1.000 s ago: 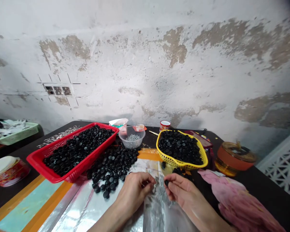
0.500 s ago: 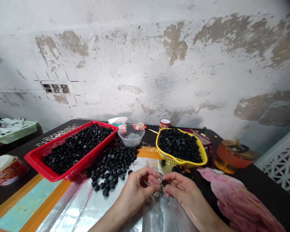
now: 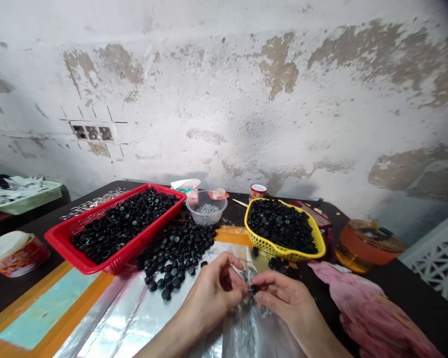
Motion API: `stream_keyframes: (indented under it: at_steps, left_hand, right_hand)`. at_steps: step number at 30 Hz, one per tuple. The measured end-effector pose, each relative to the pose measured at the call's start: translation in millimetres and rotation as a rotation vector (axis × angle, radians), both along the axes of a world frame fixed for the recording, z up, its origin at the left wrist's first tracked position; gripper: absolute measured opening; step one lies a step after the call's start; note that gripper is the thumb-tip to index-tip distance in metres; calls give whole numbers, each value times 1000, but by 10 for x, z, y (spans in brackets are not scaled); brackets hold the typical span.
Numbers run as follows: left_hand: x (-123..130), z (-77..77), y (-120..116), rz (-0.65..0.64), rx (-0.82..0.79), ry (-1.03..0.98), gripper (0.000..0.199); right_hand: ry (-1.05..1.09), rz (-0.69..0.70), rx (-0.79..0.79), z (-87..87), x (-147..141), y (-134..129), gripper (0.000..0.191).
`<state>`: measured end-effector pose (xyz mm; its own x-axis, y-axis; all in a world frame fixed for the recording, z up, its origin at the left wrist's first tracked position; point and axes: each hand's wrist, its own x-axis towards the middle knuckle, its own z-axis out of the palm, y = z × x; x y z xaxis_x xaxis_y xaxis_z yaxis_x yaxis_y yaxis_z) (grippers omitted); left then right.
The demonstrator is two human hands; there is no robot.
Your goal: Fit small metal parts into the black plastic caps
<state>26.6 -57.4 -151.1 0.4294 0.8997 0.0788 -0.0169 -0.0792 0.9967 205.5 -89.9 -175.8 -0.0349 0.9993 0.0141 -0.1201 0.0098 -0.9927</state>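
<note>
Over the clear plastic sheet (image 3: 134, 323), my two hands meet at the fingertips. My right hand (image 3: 285, 297) pinches a small black button-like piece (image 3: 253, 289) between thumb and fingers. Against it, the fingers of my left hand (image 3: 217, 286) are closed; what they grip is too small and hidden to make out. Left of my hands lies a loose heap of black round caps (image 3: 175, 256). Beyond my right hand are a few black pieces (image 3: 280, 264) beside the yellow basket (image 3: 269, 247), which is full of black discs. Small silvery metal bits fill part of a clear bowl (image 3: 205, 217).
A red basket (image 3: 121, 261) of black caps stands at left, with scissors-like metal tools (image 3: 93, 205) behind it. A red-and-white tub (image 3: 18, 253) sits at far left. Pink cloth (image 3: 366, 303) and an amber container (image 3: 369, 243) are at right. The peeling wall (image 3: 224, 99) rises behind.
The view has shifted slightly, so the baskets appear further right. My fingertips have drawn closer together around the black piece, which is now more covered.
</note>
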Motion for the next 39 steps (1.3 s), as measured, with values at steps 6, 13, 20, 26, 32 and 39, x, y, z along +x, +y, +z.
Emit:
stream_keyframes:
  at_steps: [6, 13, 20, 26, 32, 39]
  left_hand:
    - [-18, 23, -43, -4, 30, 43, 27]
    - [-49, 63, 21, 0, -173, -148, 46]
    - [-73, 47, 66, 36, -116, -97, 43]
    - [-26, 47, -15, 12, 21, 0, 34]
    - [2, 94, -54, 68, 142, 62, 17]
    - [1, 93, -53, 97, 175, 82, 15]
  right_hand:
    - [-197, 6, 244, -25, 3, -26, 8]
    - [-71, -46, 112, -18, 27, -10, 11]
    - [-23, -51, 79, 57, 19, -21, 17]
    - [66, 4, 17, 49, 23, -9, 18]
    - [284, 60, -75, -5, 0, 46, 19]
    - [337, 103, -124, -26, -21, 32, 21]
